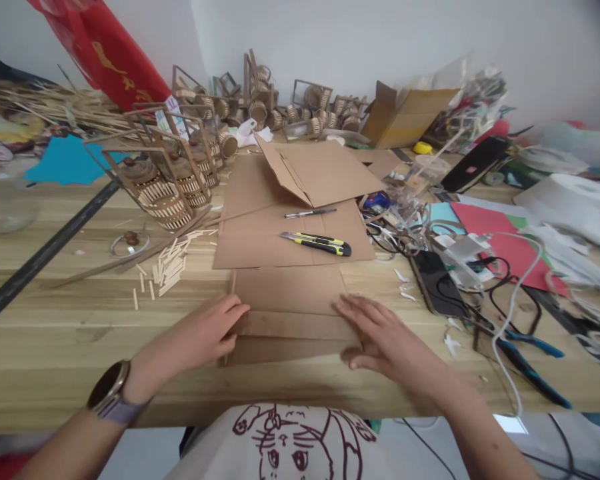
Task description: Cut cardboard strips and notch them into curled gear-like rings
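Observation:
A small cardboard sheet lies flat near the table's front edge. Across it runs a flat brown strip. My left hand is closed at the strip's left end, fingers bent and thumb close by. At the other end, my right hand lies low with its fingers stretched out and thumb apart, touching the sheet's right edge. Beyond the sheet, a yellow and black utility knife with its blade showing rests on a larger cardboard piece. A pen lies behind the knife.
Small wooden sticks are scattered at left, near woven bamboo baskets with tall handles. A folded cardboard piece stands farther back. On the right are a phone, blue-handled pliers, cables and red paper.

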Demonstrator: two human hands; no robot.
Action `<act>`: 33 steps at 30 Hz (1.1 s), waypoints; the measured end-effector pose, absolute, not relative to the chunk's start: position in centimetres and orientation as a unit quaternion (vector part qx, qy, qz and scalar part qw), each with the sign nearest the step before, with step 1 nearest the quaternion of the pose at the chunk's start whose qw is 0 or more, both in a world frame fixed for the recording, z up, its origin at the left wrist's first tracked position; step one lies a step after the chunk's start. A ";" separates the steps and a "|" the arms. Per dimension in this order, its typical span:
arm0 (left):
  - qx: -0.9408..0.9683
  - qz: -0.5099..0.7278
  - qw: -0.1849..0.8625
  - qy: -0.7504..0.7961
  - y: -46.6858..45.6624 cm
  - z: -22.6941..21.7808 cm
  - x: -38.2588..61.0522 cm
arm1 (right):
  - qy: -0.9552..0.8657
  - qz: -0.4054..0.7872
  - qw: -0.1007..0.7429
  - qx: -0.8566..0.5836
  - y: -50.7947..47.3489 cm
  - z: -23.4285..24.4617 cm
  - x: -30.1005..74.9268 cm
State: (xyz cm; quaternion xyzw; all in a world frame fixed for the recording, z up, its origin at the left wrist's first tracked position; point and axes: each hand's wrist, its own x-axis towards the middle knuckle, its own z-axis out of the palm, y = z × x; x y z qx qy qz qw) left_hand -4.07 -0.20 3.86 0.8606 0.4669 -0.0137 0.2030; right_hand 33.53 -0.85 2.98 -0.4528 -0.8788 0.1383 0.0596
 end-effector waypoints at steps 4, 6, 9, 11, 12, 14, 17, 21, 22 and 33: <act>0.867 0.016 0.164 0.470 -2.3 2.3 -4.8 | -0.872 0.135 0.042 -0.470 -1.6 1.1 33.6; 0.867 0.016 0.159 0.472 -2.9 1.9 -5.1 | -0.872 0.130 0.045 -0.471 -1.3 0.9 33.5; 0.868 0.022 0.160 0.470 -3.0 1.7 -5.1 | -0.873 0.135 0.048 -0.466 -0.6 1.1 33.4; 0.870 0.022 0.166 0.464 -2.7 1.7 -5.1 | -0.875 0.143 0.051 -0.459 -0.1 1.2 33.4; 0.870 0.019 0.171 0.461 -2.5 1.8 -5.1 | -0.876 0.147 0.053 -0.456 0.1 1.2 33.4; 0.869 0.015 0.184 0.460 -2.2 2.0 -5.1 | -0.878 0.152 0.057 -0.451 0.4 1.1 33.5; 0.865 0.020 0.198 0.460 -2.0 2.2 -5.0 | -0.876 0.157 0.062 -0.451 0.5 0.9 33.4; 0.864 0.011 0.204 0.460 -2.2 2.2 -5.0 | -0.874 0.157 0.059 -0.456 0.1 1.4 33.1; 0.865 0.010 0.201 0.459 -2.3 2.2 -5.1 | -0.873 0.158 0.058 -0.457 0.0 1.6 33.1; 0.639 0.204 0.255 0.697 8.6 2.3 -6.8 | -0.657 0.149 0.226 -0.704 12.5 4.7 35.7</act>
